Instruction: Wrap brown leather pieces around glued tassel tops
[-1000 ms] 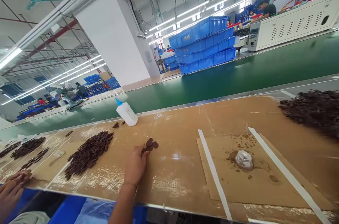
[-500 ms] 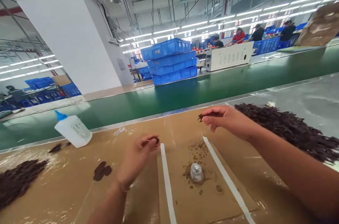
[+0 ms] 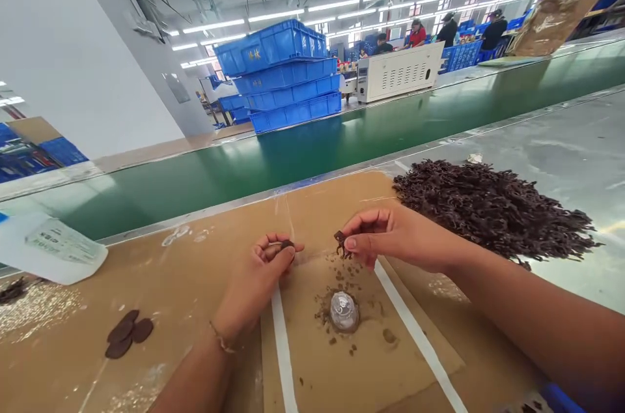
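Two hands, one small part each, above the glue pad

Tabletop: cardboard-covered, taped. Heap of dark pieces: lies to the right. Cardboard pad: carries a clear dome ringed with brown spots. Right hand: fingers pinched on a small dark clip, above the pad. Left hand: curled, gripping a brown disc at its fingertips. Step, as judged: the two parts are about to be joined; the next move calls for fine alignment.
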A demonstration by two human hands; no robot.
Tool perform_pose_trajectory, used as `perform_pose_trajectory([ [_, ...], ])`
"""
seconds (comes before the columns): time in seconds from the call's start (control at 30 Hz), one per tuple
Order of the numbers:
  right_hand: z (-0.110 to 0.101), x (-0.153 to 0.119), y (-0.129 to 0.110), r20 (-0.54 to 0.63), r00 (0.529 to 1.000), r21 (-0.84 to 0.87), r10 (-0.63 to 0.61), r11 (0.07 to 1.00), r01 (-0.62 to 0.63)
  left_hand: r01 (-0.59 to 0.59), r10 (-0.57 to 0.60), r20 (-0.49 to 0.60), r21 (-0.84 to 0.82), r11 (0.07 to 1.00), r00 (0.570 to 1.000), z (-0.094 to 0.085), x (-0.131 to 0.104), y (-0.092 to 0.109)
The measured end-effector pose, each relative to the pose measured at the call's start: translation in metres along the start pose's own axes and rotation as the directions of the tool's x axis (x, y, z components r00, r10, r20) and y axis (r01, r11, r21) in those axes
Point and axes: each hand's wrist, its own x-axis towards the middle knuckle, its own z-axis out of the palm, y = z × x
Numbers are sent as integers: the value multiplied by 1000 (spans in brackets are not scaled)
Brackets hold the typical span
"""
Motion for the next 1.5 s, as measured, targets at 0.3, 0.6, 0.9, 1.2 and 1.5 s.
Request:
perform_pose_trajectory([
  [0.3, 26, -14, 0, 69, 994, -412, -82, 905, 103, 32, -31, 26, -47, 998, 999, 4, 1, -6],
  [0.6, 34, -15, 0, 106, 990, -536, -89, 834, 132, 48, -35, 83, -167, 985, 996, -1, 4, -7],
  [0.9, 39, -18, -3, 110, 988, -563, -107, 812, 151, 12, -3, 94, -96, 995, 996, -1, 3, -8],
  [1.2, 39, -18, -1, 134, 980, -560, -144, 805, 195, -2, 11, 86, -97, 995, 996, 1, 6, -9],
  [1.5, 38, -17, 1, 144, 975, -556, -172, 801, 223, -12, 21, 89, -101, 995, 996, 0, 4, -8],
])
